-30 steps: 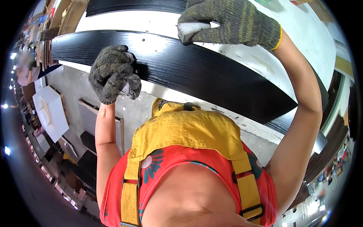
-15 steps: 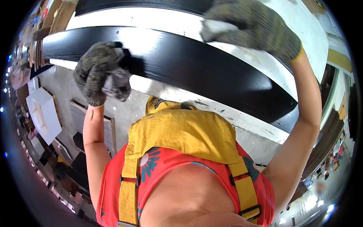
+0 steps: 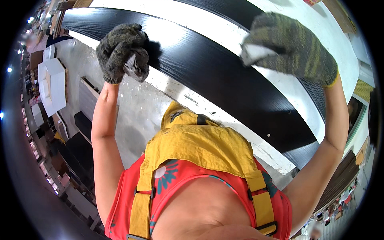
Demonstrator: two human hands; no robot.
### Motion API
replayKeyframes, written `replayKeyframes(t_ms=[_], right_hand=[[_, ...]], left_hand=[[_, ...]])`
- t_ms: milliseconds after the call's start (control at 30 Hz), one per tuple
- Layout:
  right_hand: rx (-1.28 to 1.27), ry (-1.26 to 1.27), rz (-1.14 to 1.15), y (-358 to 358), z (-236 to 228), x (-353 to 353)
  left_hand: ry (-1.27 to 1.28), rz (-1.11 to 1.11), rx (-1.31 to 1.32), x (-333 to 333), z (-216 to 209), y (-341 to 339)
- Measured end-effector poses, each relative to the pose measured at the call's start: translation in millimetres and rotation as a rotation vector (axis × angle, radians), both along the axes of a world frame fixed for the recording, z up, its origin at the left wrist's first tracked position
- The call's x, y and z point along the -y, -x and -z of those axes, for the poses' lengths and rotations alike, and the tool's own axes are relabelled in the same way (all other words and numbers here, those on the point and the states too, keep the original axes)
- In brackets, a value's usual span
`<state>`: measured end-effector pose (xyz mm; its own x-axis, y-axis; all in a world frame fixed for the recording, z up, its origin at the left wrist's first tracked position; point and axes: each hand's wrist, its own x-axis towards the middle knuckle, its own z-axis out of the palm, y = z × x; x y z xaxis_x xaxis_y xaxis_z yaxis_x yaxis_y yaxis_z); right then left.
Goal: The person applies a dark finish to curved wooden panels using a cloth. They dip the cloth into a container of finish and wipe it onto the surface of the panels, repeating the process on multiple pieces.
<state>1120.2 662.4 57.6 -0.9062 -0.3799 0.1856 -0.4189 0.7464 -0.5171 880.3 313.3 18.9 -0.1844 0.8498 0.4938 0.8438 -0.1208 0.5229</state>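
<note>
A long black board (image 3: 224, 80) with a faint wood grain lies across a white worktop (image 3: 340, 44) in front of me. My left hand (image 3: 118, 50), in a dark knitted work glove, is closed round a crumpled grey rag (image 3: 137, 67) over the board's near edge at the left. Its shadow falls on the board. My right hand (image 3: 294, 52), gloved likewise, grips a small white piece (image 3: 258, 53) above the far side of the board. Whether that piece is a cloth or a pad I cannot tell. A small pale spot (image 3: 268, 135) shows near the board's right end.
A second black board (image 3: 228, 11) lies farther back on the worktop. White panels (image 3: 52, 86) and dark flat pieces (image 3: 83, 125) stand to my left over the grey concrete floor (image 3: 134, 116). Brown sheets (image 3: 340, 180) are stacked at the right.
The whole view has shifted, so the board slants more steeply. My right hand sits farther right relative to the board, still gripping the white piece. The left keeps the rag near the board's edge.
</note>
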Motion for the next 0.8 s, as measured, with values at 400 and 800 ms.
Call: replayKeyframes(t_ms=[400, 800], right_hand=[[0.027, 0.023, 0.005, 0, 0, 6], [-0.004, 0.124, 0.127, -48, -4, 0]], left_hand=[[-0.036, -0.009, -0.307, -10, -11, -4], [0.001, -0.01, -0.31, -19, -17, -11]])
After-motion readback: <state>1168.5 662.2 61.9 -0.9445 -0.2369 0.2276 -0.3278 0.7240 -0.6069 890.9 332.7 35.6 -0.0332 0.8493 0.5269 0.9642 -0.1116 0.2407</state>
